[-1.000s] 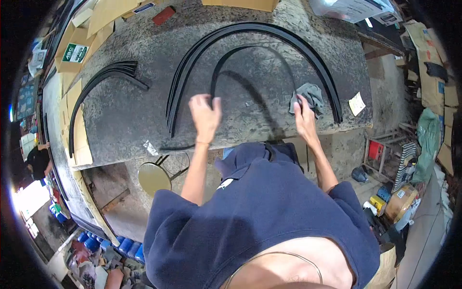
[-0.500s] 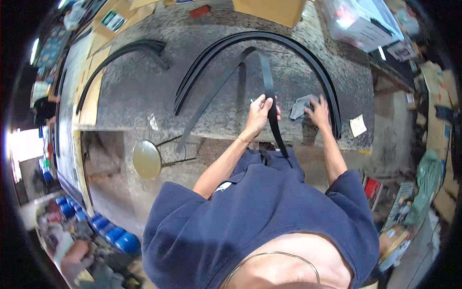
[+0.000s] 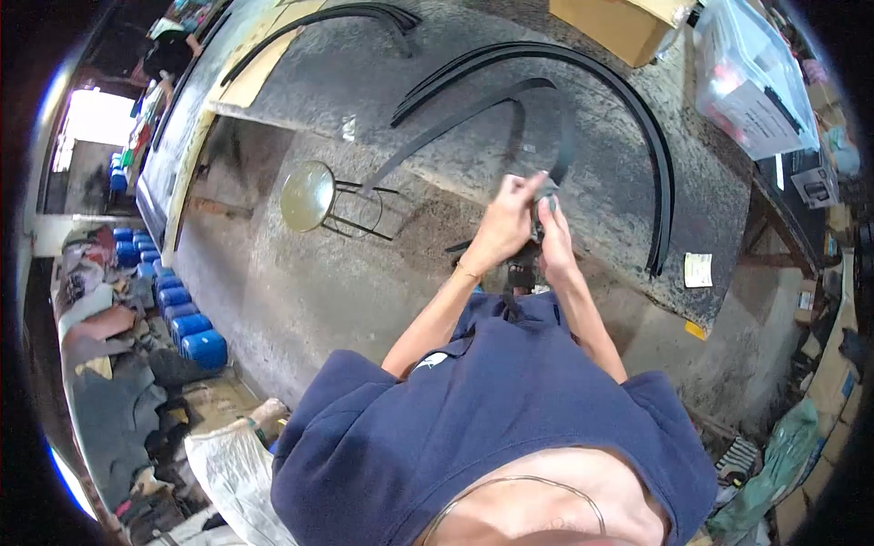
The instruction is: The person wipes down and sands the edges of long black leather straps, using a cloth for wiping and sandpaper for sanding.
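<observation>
My left hand (image 3: 503,226) is closed on a thin black curved strip (image 3: 473,111) and holds it up over the near edge of the stone table (image 3: 583,209). The strip rises from my hands, bends at the top and runs down to the left. My right hand (image 3: 552,238) sits right beside the left one and pinches a grey cloth (image 3: 545,192) against the strip. Only a small bit of the cloth shows between the fingers. Both hands touch each other in front of my chest.
A set of large black arcs (image 3: 648,118) lies on the table, with another stack (image 3: 364,13) at the far left. A cardboard box (image 3: 619,23) and a plastic bin (image 3: 746,86) stand at the back. A paper slip (image 3: 698,269) lies near the table's edge. Below are a round stool (image 3: 308,195) and blue bottles (image 3: 187,318). A second person (image 3: 168,50) stands far left.
My right hand has lifted the grey cloth off the table and brought it to the strip beside my left hand. My head has turned, shifting the table up and right.
</observation>
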The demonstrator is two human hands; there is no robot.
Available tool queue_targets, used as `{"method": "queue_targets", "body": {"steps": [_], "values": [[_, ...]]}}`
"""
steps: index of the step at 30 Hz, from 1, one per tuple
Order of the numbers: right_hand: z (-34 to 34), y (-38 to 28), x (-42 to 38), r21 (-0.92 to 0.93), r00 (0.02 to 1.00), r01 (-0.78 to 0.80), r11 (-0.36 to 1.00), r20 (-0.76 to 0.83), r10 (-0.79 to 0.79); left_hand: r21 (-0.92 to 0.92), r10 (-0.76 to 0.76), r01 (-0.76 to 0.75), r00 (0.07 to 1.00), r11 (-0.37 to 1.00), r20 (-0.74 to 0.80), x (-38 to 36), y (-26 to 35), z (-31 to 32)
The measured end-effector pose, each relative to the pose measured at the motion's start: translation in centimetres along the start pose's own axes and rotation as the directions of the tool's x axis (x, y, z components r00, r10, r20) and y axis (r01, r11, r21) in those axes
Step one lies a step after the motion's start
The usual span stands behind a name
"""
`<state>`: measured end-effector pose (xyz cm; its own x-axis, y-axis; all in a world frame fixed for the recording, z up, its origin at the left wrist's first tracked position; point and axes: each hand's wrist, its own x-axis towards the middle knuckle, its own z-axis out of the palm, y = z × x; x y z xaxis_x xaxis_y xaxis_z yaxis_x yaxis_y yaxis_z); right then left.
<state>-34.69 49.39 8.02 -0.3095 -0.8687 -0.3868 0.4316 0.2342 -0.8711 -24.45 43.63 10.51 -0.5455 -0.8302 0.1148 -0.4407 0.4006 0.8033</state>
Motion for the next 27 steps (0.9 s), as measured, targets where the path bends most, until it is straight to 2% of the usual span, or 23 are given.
{"method": "queue_targets", "body": {"steps": [1, 2, 3, 5, 7, 8, 10, 11, 12, 13, 14, 15, 16, 17, 18, 19, 20, 21, 22, 24, 25, 27], "values": [[0.9, 0.2, -0.2, 0.106, 0.999, 0.021, 0.994, 0.034, -0.025, -0.025, -0.008, 0.009, 1.000, 1.000, 0.025, -1.1, 2.7, -0.9], [1.9, 0.3, -0.3, 0.214, 0.996, 0.037, 0.976, 0.067, -0.052, -0.023, 0.089, -0.090, 0.995, 0.996, -0.046, -2.2, 2.1, -0.8], [3.2, -0.7, -1.1, 0.269, 1.000, -0.006, 0.963, -0.014, 0.010, 0.035, 0.135, -0.132, 0.987, 0.991, -0.088, -3.1, 1.8, -1.2], [4.2, 0.3, -0.6, 0.281, 1.000, -0.022, 0.959, 0.004, 0.021, 0.097, 0.177, -0.165, 0.974, 0.982, -0.140, -5.2, 1.4, -1.6], [6.2, 0.4, -1.3, 0.314, 0.996, -0.087, 0.945, 0.034, 0.080, -0.095, -0.044, 0.008, 0.919, 0.995, -0.391, -7.7, 2.5, -3.2], [7.2, 1.4, -1.2, 0.309, 0.995, -0.097, 0.946, 0.057, 0.083, -0.086, -0.049, 0.015, 0.911, 0.996, -0.410, -9.1, 2.2, -4.1], [8.6, 3.6, -1.0, 0.409, 0.994, -0.110, 0.906, 0.055, 0.096, 0.229, -0.201, 0.312, 0.892, 0.922, -0.404, -12.6, 1.1, -6.5], [8.9, 4.0, -1.5, 0.473, 0.978, -0.200, 0.858, 0.153, 0.143, 0.278, -0.339, 0.422, 0.891, 0.863, -0.302, -14.5, -0.5, -7.6], [9.0, 5.4, -1.2, 0.539, 0.953, -0.281, 0.794, 0.253, 0.165, 0.200, -0.438, 0.438, 0.898, 0.876, -0.048, -15.9, -1.8, -9.9], [9.5, 5.9, -1.9, 0.536, 0.932, -0.308, 0.786, 0.336, 0.136, -0.028, -0.515, 0.520, 0.851, 0.854, 0.102, -17.4, -1.9, -11.6], [10.1, 6.7, -2.8, 0.533, 0.905, -0.333, 0.778, 0.412, 0.105, -0.243, -0.536, 0.594, 0.801, 0.767, 0.267, -18.8, -2.0, -13.0], [11.7, 6.4, -5.3, 0.472, 0.924, -0.319, 0.822, 0.346, 0.160, -0.255, -0.540, 0.595, 0.802, 0.762, 0.255, -20.2, -2.9, -13.1], [12.6, 7.4, -6.8, 0.402, 0.902, -0.355, 0.844, 0.383, 0.198, -0.016, -0.429, 0.430, 0.903, 0.903, 0.032, -21.6, -4.0, -12.5], [13.5, 8.6, -8.6, 0.302, 0.906, -0.328, 0.895, 0.367, 0.208, 0.266, -0.240, 0.271, 0.960, 0.925, -0.145, -22.8, -5.1, -11.7], [14.7, 9.7, -10.4, 0.201, 0.911, -0.296, 0.934, 0.354, 0.212, 0.260, -0.245, 0.278, 0.957, 0.925, -0.152, -23.6, -5.1, -11.4], [15.7, 11.4, -12.1, 0.147, 0.913, -0.311, 0.939, 0.322, 0.252, 0.384, -0.237, 0.303, 0.949, 0.872, -0.209, -24.4, -4.8, -10.8], [16.6, 13.0, -13.7, 0.162, 0.939, -0.264, 0.951, 0.270, 0.214, 0.496, -0.227, 0.329, 0.940, 0.804, -0.256, -25.4, -4.5, -10.1], [17.0, 13.7, -15.1, 0.179, 0.942, -0.276, 0.944, 0.248, 0.228, 0.501, -0.325, 0.369, 0.929, 0.783, -0.177, -26.2, -4.1, -9.6], [17.2, 14.1, -16.0, 0.198, 0.946, -0.282, 0.939, 0.222, 0.237, 0.494, -0.330, 0.367, 0.930, 0.788, -0.164, -27.6, -4.0, -9.2], [16.7, 14.6, -15.5, 0.092, 0.921, -0.374, 0.923, 0.150, 0.359, 0.474, -0.145, 0.232, 0.966, 0.849, -0.213, -29.9, -3.8, -8.7], [17.0, 14.8, -15.4, 0.159, 0.949, -0.312, 0.937, 0.103, 0.299, 0.474, -0.175, 0.232, 0.971, 0.849, -0.163, -30.8, -3.7, -8.5], [16.6, 15.2, -14.1, 0.397, 0.919, -0.382, 0.835, 0.069, 0.388, 0.483, -0.199, 0.220, 0.975, 0.848, -0.095, -32.5, -3.0, -9.0]]}}
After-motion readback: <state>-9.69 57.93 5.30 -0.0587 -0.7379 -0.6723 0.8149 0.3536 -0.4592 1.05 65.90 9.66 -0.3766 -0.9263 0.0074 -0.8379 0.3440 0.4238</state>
